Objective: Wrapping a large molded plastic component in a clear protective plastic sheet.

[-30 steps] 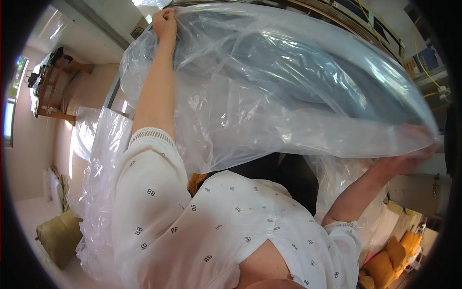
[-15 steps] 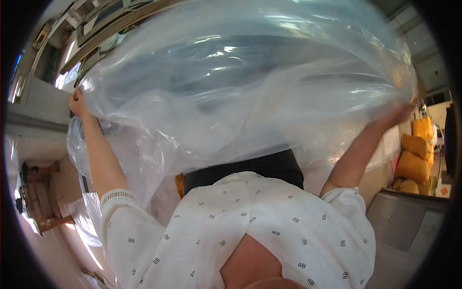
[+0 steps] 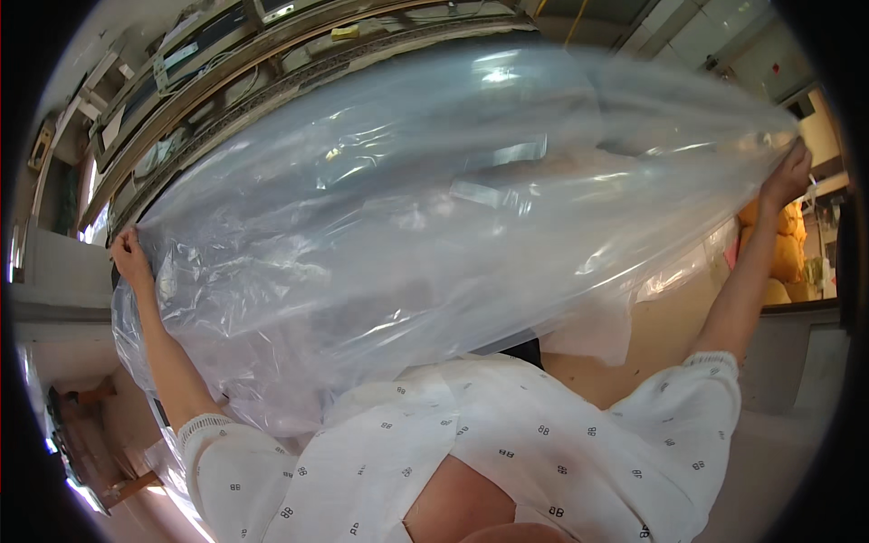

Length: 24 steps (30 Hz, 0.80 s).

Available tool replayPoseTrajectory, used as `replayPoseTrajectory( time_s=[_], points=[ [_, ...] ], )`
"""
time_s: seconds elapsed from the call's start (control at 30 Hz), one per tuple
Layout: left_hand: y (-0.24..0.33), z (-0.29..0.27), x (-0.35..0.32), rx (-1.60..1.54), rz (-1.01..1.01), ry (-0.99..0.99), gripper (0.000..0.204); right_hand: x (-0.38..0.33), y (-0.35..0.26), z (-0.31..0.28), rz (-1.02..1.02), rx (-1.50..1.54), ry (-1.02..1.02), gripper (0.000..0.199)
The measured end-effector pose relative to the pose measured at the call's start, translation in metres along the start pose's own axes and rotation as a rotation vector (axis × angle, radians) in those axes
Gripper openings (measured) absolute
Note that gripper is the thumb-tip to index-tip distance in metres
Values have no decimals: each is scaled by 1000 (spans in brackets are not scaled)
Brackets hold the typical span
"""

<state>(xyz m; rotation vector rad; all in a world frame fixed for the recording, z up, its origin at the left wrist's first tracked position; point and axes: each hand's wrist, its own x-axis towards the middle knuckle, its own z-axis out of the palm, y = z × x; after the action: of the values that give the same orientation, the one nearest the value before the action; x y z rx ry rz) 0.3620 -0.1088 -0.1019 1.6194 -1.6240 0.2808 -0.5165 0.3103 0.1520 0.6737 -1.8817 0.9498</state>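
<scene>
Plastic sheet [image 3: 453,226], clear and wrinkled, is stretched wide between both raised hands and billows across most of the view. Left hand [image 3: 131,258] has its fingers closed on the sheet's left edge, with the film bunched just beside and below the fingertips and hanging down past the forearm. Right hand [image 3: 786,176] has its fingers pinched shut on the sheet's right corner, where the film draws to a taut point at the fingertips. Both arms are extended, well apart. White patterned sleeves [image 3: 688,425] show below the sheet. Yellow sacks [image 3: 778,258] sit beyond the right fingers, behind the film. Shelving [image 3: 272,54] runs above the sheet.
</scene>
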Motion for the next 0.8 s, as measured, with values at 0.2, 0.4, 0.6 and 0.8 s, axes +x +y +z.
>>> replayPoseTrajectory(
  time_s=[0.2, 0.4, 0.6, 0.8],
  points=[
    [-46, -9, -8, 23, -164, 220, 33, 0, -91, 54, -727, -14, 209, 40],
    [-87, -55, -16, 292, -51, 154, 34, -230, -17, 159, -338, -87, -1027, 59],
    [-155, -79, -22, 397, -21, -40, 31, -226, -114, 197, -352, 465, -664, 53],
    [-179, -75, -14, 277, 64, -51, 31, -197, -131, 232, -643, 214, -753, 41]
  ],
)
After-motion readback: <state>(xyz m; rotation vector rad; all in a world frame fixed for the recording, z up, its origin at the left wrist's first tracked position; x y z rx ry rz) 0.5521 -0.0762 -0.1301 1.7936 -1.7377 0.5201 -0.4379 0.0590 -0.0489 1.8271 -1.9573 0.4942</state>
